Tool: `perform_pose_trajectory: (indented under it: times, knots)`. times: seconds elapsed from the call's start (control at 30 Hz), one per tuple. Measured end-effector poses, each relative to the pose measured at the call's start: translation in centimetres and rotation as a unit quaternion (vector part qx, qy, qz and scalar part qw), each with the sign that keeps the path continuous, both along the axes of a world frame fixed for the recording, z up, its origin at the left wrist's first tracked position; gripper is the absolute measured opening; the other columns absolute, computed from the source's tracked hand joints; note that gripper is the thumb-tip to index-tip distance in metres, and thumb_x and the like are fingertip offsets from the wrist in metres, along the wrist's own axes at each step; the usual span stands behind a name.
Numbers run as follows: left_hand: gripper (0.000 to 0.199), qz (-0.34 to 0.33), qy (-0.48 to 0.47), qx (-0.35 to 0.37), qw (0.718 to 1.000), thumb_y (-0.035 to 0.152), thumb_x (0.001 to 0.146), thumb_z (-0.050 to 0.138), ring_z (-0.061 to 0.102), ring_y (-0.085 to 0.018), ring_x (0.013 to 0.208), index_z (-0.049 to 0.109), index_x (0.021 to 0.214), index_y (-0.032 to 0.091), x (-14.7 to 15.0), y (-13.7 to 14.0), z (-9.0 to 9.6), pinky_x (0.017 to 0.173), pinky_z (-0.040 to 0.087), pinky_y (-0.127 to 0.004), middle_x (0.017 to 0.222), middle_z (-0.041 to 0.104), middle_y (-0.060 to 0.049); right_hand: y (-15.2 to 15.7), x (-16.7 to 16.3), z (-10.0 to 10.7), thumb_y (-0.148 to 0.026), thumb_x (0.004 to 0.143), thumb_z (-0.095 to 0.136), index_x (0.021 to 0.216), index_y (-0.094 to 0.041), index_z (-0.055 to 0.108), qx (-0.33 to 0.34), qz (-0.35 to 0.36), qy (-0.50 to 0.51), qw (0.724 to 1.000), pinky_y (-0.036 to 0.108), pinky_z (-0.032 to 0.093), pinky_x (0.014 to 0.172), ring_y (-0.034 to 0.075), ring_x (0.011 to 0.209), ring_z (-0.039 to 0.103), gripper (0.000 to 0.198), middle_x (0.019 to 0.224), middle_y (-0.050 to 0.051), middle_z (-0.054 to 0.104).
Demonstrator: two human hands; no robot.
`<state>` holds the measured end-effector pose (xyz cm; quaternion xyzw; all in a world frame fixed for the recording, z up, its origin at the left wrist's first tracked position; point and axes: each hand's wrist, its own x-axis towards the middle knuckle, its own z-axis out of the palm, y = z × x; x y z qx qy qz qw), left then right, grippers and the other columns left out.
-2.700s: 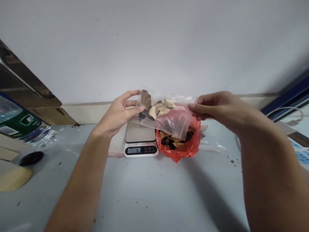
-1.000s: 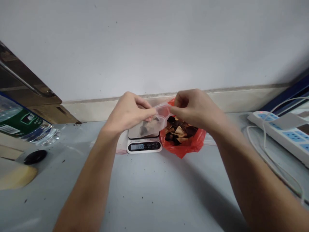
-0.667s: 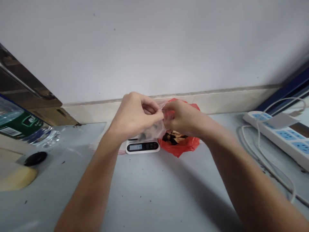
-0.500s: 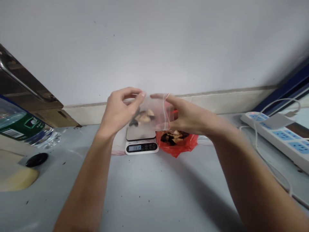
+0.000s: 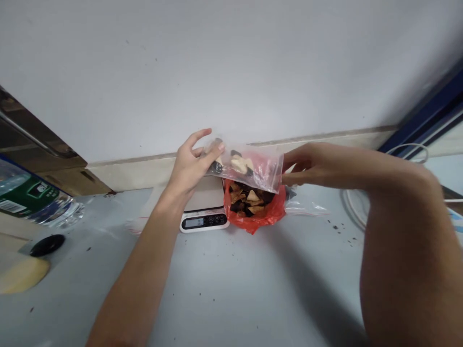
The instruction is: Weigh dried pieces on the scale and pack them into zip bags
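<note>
A clear zip bag [image 5: 260, 174] with several pale, dark-edged dried pieces [image 5: 240, 164] inside is stretched sideways between my two hands. My left hand [image 5: 193, 161] grips its closed-looking left end, thumb in front and index finger raised. At the zip-strip end on the right, my right hand [image 5: 300, 164] pinches the edge, its fingertips partly hidden. Below the bag stands a red plastic bag [image 5: 255, 222], open at the top and full of brown and pale dried slices [image 5: 251, 200]. Beside it on the left is a white digital scale [image 5: 204, 221], its display reading about 0.0.
Flat zip bags [image 5: 307, 208] lie right of the red bag. At the left are a large green-labelled water bottle [image 5: 32, 193], a black lid-like disc [image 5: 47, 245] and a metal-handled cabinet [image 5: 36, 140]. A white cable [image 5: 354, 207] coils at the right; the wall [image 5: 231, 72] rises behind.
The zip bag has moved from over the scale rightward, above the red bag, and is more stretched out. The scale's reading has dropped from about 11.9 to 0.0. My right hand has moved right.
</note>
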<state>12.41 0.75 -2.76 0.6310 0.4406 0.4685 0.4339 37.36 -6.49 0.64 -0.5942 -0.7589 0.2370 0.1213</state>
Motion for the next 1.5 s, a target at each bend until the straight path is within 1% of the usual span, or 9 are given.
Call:
perform_pose_trajectory:
  times: [0.1, 0.3, 0.43, 0.53, 0.7, 0.9, 1.1, 1.23, 1.5]
  knots:
    - [0.069, -0.007, 0.046, 0.072, 0.996, 0.044, 0.078, 0.085, 0.073, -0.023, 0.094, 0.061, 0.139, 0.023, 0.4, 0.4, -0.5, 0.085, 0.058, -0.032, 0.091, 0.075, -0.003, -0.2, 1.3, 0.0, -0.057, 0.081, 0.072, 0.082, -0.024, 0.077, 0.033, -0.078, -0.028, 0.996, 0.035, 0.048, 0.058, 0.023, 0.069, 0.067, 0.034, 0.079, 0.005, 0.075]
    - [0.085, -0.025, 0.103, 0.229, 0.968, 0.052, 0.071, 0.090, 0.075, -0.024, 0.101, 0.056, 0.144, 0.026, 0.4, 0.7, -0.9, 0.077, 0.061, -0.029, 0.132, 0.074, -0.010, 0.6, 0.8, -1.0, -0.059, 0.077, 0.072, 0.139, -0.023, 0.066, 0.127, -0.082, 0.068, 0.986, 0.038, 0.056, 0.067, 0.028, 0.091, 0.072, 0.073, 0.126, 0.013, 0.074]
    - [0.080, -0.017, 0.075, 0.269, 0.960, 0.058, 0.068, 0.092, 0.075, -0.025, 0.107, 0.063, 0.136, 0.029, 1.0, 0.6, -1.2, 0.078, 0.063, -0.028, 0.156, 0.058, -0.010, 1.5, -0.6, -1.4, -0.043, 0.083, 0.066, 0.100, -0.020, 0.080, 0.128, -0.056, 0.037, 0.990, 0.033, 0.051, 0.066, 0.021, 0.076, 0.067, 0.032, 0.089, 0.006, 0.077]
    - [0.080, -0.036, 0.037, 0.245, 0.968, 0.062, 0.070, 0.089, 0.076, -0.027, 0.110, 0.061, 0.138, 0.029, 1.1, 0.8, -1.3, 0.083, 0.064, -0.032, 0.143, 0.068, -0.011, 1.8, -0.5, -1.5, -0.036, 0.083, 0.065, 0.081, -0.020, 0.077, 0.114, -0.059, 0.073, 0.989, 0.030, 0.049, 0.066, 0.019, 0.073, 0.066, 0.020, 0.073, 0.002, 0.073]
    - [0.084, -0.085, 0.008, 0.198, 0.977, 0.059, 0.068, 0.092, 0.077, -0.026, 0.107, 0.061, 0.137, 0.023, 0.6, 0.9, -1.0, 0.098, 0.061, -0.038, 0.112, 0.079, -0.008, 1.2, 0.5, -1.6, -0.041, 0.078, 0.074, 0.084, -0.018, 0.075, 0.080, -0.090, 0.205, 0.971, 0.035, 0.053, 0.074, 0.024, 0.086, 0.070, 0.024, 0.087, 0.007, 0.078]
    - [0.052, -0.120, 0.027, 0.156, 0.980, 0.047, 0.069, 0.092, 0.078, -0.023, 0.096, 0.076, 0.109, 0.019, 1.0, -0.1, -0.6, 0.089, 0.064, -0.032, 0.100, 0.081, -0.005, 0.8, 0.9, -1.7, -0.043, 0.072, 0.081, 0.081, -0.017, 0.074, 0.059, -0.110, 0.260, 0.957, 0.037, 0.057, 0.077, 0.023, 0.084, 0.071, 0.029, 0.087, 0.010, 0.078]
    - [0.036, -0.122, 0.031, 0.155, 0.980, 0.037, 0.073, 0.088, 0.075, -0.017, 0.080, 0.076, 0.102, 0.018, 1.2, -0.3, -0.6, 0.079, 0.062, -0.027, 0.080, 0.075, 0.000, 1.3, -0.1, -2.1, -0.046, 0.071, 0.081, 0.076, -0.021, 0.072, 0.156, -0.095, 0.295, 0.938, 0.035, 0.054, 0.075, 0.019, 0.078, 0.065, 0.027, 0.080, 0.004, 0.073]
    - [0.024, -0.108, -0.033, 0.153, 0.982, 0.034, 0.075, 0.085, 0.075, -0.018, 0.084, 0.068, 0.081, 0.017, 0.9, 0.1, -0.8, 0.081, 0.063, -0.029, 0.082, 0.074, -0.002, 1.8, -1.3, -2.4, -0.045, 0.063, 0.088, 0.085, -0.021, 0.074, 0.105, -0.045, 0.322, 0.940, 0.034, 0.055, 0.073, 0.022, 0.083, 0.068, 0.036, 0.091, 0.005, 0.077]
    - [0.047, -0.064, -0.059, 0.111, 0.990, 0.042, 0.074, 0.088, 0.079, -0.024, 0.092, 0.070, 0.112, 0.021, -3.7, 0.5, 1.0, 0.082, 0.066, -0.035, 0.090, 0.078, -0.003, 2.3, -3.2, -2.6, -0.033, 0.067, 0.077, 0.069, -0.018, 0.072, 0.074, -0.076, 0.274, 0.956, 0.032, 0.051, 0.064, 0.020, 0.071, 0.065, 0.016, 0.071, 0.003, 0.070]
